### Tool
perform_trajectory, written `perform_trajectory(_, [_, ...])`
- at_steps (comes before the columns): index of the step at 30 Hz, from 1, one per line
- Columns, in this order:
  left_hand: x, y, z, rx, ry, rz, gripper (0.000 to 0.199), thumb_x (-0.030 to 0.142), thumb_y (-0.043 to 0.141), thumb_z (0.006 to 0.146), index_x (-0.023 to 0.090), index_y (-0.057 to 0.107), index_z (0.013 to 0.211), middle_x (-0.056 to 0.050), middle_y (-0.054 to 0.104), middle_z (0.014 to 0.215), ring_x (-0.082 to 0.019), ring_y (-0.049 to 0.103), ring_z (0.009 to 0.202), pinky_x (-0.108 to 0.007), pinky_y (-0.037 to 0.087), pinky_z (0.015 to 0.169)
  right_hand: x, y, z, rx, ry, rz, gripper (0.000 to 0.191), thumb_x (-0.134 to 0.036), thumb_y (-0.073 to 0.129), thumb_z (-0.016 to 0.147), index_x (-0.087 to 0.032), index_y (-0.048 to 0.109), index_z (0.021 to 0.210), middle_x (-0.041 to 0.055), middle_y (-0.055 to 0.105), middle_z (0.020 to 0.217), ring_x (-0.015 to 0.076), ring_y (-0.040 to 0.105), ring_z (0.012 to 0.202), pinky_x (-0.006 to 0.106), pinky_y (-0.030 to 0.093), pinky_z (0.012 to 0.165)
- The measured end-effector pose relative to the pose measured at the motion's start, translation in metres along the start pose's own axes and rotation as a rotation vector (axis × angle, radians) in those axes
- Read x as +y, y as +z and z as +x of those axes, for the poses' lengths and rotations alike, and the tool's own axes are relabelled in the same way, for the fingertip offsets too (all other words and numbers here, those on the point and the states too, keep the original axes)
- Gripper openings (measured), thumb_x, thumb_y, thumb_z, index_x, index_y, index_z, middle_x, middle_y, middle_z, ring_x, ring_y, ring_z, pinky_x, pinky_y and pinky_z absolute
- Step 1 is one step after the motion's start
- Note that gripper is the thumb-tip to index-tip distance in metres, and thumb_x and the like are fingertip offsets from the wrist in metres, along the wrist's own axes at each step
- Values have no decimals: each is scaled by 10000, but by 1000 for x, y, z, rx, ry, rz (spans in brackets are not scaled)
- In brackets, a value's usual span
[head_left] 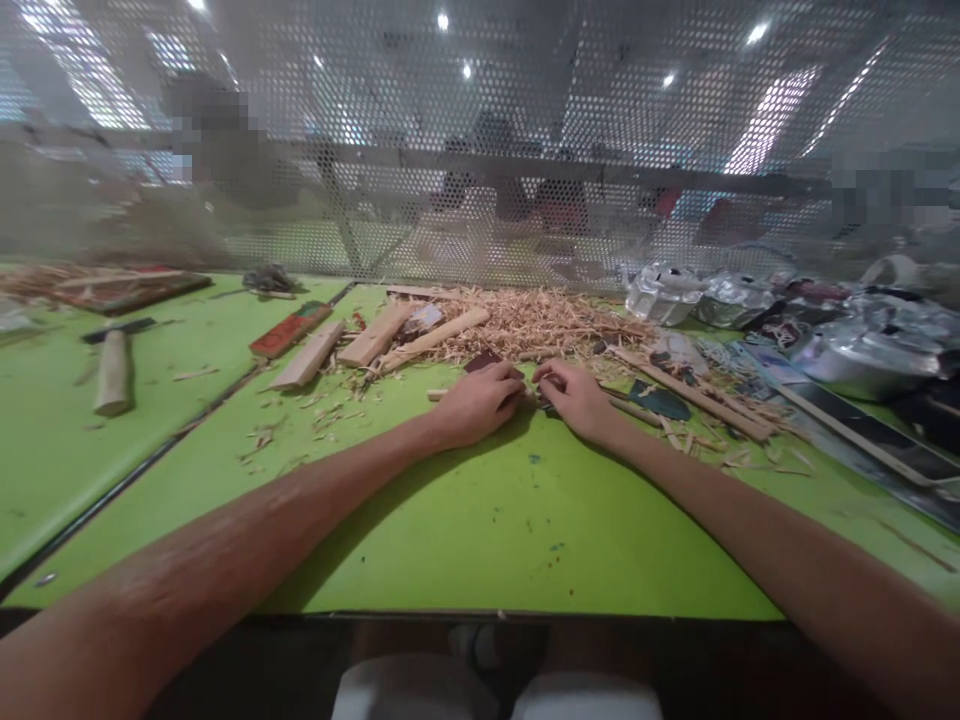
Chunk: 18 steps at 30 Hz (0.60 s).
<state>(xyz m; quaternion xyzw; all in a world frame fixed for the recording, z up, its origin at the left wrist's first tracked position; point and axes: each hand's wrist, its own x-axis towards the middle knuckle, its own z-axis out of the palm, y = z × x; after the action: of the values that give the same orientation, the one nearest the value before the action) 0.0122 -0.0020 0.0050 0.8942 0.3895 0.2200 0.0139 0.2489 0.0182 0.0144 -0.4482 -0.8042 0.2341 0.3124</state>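
Both hands rest close together on the green table, fingertips almost meeting. My left hand is closed, its fingers curled downward, and what they hold is hidden. Just behind it lies a dark red-brown piece that looks like sandpaper. A short strip of pale wood shows beside its knuckles. My right hand is curled in a pinch. A small dark bit shows under its fingertips, too small to name. Near the right wrist lies a dark green flat piece.
A heap of wood shavings spreads behind my hands. Wooden pieces and a red-painted block lie left; a long wooden stick lies right. Foil-like silver items crowd the right. A perforated screen stands at the back.
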Motion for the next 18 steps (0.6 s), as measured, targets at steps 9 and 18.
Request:
perform_trajectory(9, [6,-1,2,-40,-54,-26,274,221,637,1147,161,864,1288,-159,795,1340,-304,780,1195,-421,667,1004,1,1,-11,-29,-30,105,265,-350,582,1097,-220,766,1236,29,733,797,252,669,720,379,535,755])
perform_trajectory(18, [17,-4,-3,-67,-38,11,257,226,625,1168,134,854,1238,-174,783,1235,-305,759,1136,-395,645,935,3,4,-16,36,-106,54,257,-334,575,1098,-222,801,1149,93,834,981,265,743,849,380,582,836])
